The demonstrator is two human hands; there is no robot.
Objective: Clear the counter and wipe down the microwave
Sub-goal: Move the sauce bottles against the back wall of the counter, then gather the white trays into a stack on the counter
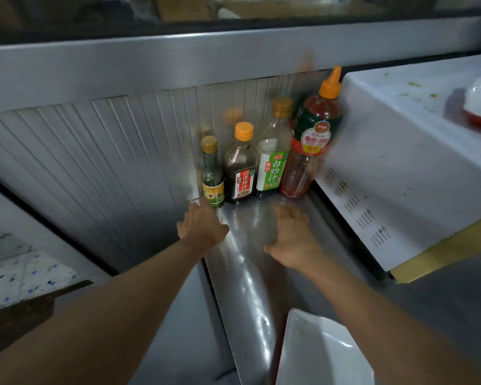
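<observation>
At centre frame both hands, left hand (203, 227) and right hand (293, 238), reach empty with fingers relaxed over the steel counter (250, 273) toward four bottles (240, 165) beside the microwave (406, 168) at right.

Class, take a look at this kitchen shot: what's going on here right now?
A person is reaching with both bare hands toward four sauce bottles lined up at the back of a steel counter. The left hand is near the small green bottle; the right hand hovers open in front of the ketchup squeeze bottle. Neither hand holds anything yet. A white microwave stands to the right, its top speckled with crumbs, and a white dish sits near the front.
</observation>
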